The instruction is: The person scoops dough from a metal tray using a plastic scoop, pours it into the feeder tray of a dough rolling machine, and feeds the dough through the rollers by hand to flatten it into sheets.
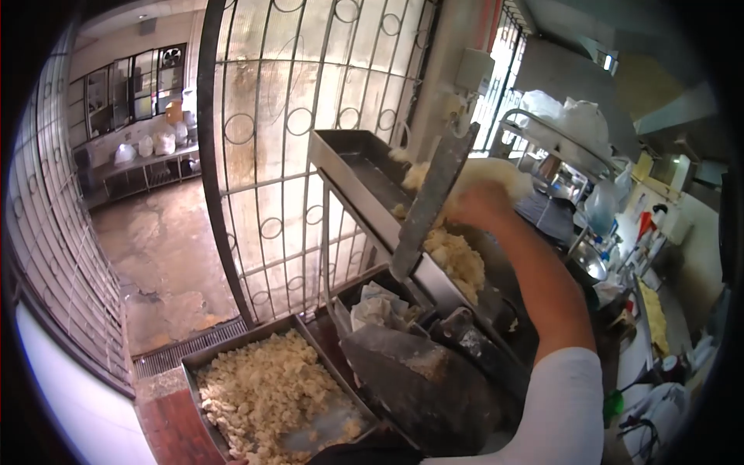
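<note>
My right hand (479,208) is reaching over a raised metal trough (353,203). Its fingers look curled into a pale mass of dough (508,177), though they are partly hidden and blurred. Crumbly dough (457,260) lies in the trough just below that hand. A grey metal bar (435,203) slants up across the trough, left of the hand. Lower left, a wide metal tray (355,403) holds many loose dough crumbs (267,384). Only a small bit of what seems to be my left hand (237,462) shows at that tray's near edge; its fingers are hidden.
Dark machine parts (418,372) stand between the trough and my body, with a crumpled whitish cloth or bag (378,308) on them. A barred gate (310,101) rises behind. To the right are a rack with plastic bags (570,116) and a cluttered counter (666,310).
</note>
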`<state>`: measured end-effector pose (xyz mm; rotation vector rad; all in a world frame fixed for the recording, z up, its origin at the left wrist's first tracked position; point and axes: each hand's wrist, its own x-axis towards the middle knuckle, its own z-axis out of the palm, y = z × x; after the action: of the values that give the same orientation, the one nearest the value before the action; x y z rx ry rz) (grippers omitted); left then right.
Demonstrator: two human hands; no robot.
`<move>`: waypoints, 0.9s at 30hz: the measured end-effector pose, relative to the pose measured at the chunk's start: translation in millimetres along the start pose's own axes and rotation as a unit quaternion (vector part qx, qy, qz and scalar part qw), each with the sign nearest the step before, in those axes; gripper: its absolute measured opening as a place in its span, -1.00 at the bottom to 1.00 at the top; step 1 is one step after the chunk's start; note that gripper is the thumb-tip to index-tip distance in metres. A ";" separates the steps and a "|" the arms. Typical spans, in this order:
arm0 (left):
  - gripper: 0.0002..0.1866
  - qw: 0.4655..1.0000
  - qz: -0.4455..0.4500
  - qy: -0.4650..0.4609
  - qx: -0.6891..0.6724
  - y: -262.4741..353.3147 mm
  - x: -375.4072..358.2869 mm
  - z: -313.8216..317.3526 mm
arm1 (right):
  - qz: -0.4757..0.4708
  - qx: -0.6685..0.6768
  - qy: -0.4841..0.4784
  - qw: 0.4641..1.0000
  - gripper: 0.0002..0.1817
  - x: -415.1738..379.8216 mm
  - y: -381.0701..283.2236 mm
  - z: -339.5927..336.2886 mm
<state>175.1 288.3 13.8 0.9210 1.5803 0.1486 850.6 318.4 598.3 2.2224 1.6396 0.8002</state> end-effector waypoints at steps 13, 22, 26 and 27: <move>-0.70 0.999 -0.017 -0.010 0.038 -26.0 -2.6 10.5 | -0.066 -0.030 0.070 0.995 -0.56 24.4 -10.4 33.6; -0.69 0.997 0.035 -0.033 0.066 -7.9 30.4 13.5 | -0.064 -0.118 -0.026 0.991 -0.63 -34.8 -30.3 12.5; -0.68 0.995 0.058 -0.039 0.077 -3.4 36.2 9.4 | -0.025 -0.112 -0.003 0.993 -0.65 -49.5 -21.0 8.9; -0.68 0.994 0.061 -0.041 0.082 -6.1 36.7 6.4 | 0.003 -0.092 0.020 0.996 -0.65 -54.5 -18.6 4.9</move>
<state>180.0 304.5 -20.0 1.1398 1.4755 0.0662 827.2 273.8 569.8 2.0983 1.5099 0.9608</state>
